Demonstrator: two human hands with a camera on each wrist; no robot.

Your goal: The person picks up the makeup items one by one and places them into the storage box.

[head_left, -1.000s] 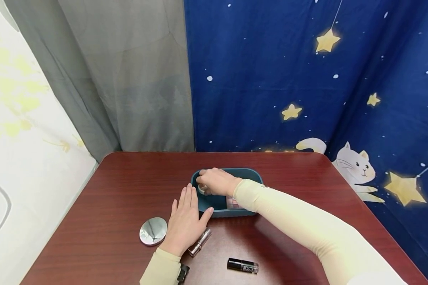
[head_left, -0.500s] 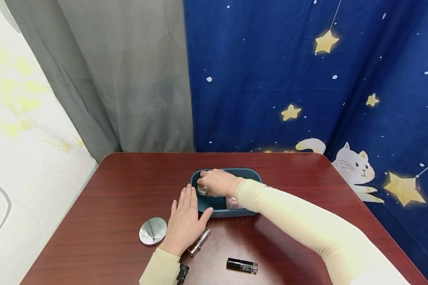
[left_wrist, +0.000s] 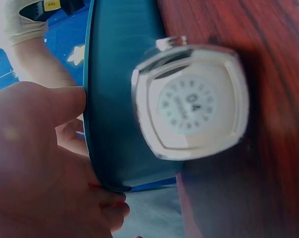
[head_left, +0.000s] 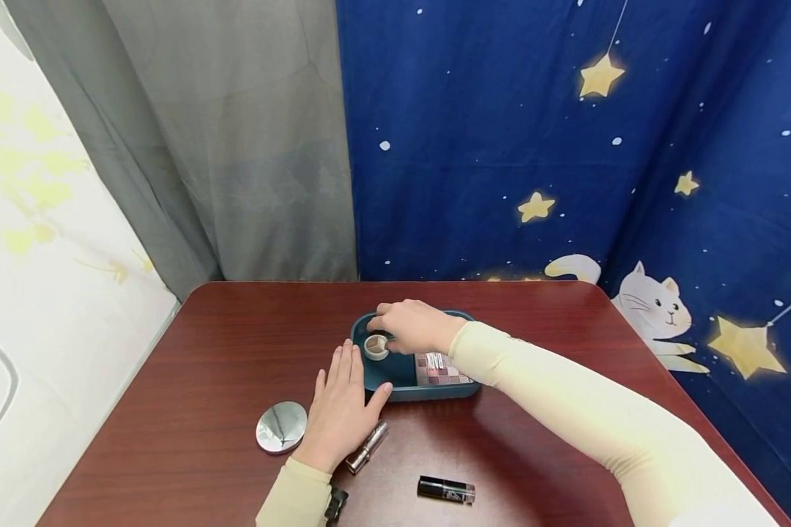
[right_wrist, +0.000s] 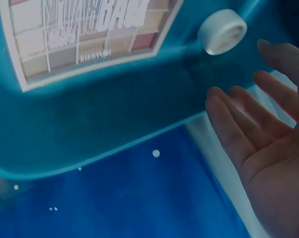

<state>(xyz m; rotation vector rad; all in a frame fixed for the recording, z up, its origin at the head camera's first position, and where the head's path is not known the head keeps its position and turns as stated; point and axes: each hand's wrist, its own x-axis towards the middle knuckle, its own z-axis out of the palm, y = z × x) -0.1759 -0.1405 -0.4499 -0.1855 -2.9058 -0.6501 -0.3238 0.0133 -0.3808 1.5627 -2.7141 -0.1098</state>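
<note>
While the left hand (head_left: 343, 421) lies straight-fingered against the left wall of the tray (head_left: 435, 394), the pot (head_left: 376, 348) sits inside, just left of the right hand (head_left: 414, 326), the nearer one, whose grip is loosely spread and empty.

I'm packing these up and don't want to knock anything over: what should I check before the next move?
1. Right hand free of the round pot: ok, apart in the right wrist view.
2. Pot inside the teal bin: ok.
3. Palette inside it too: ok.
4. Left hand touching the bin: ok.
5. Everything packed: not ok; silver disc, metallic tube and black tube lie on the table.
6. Pot sealed: cannot tell.
</note>
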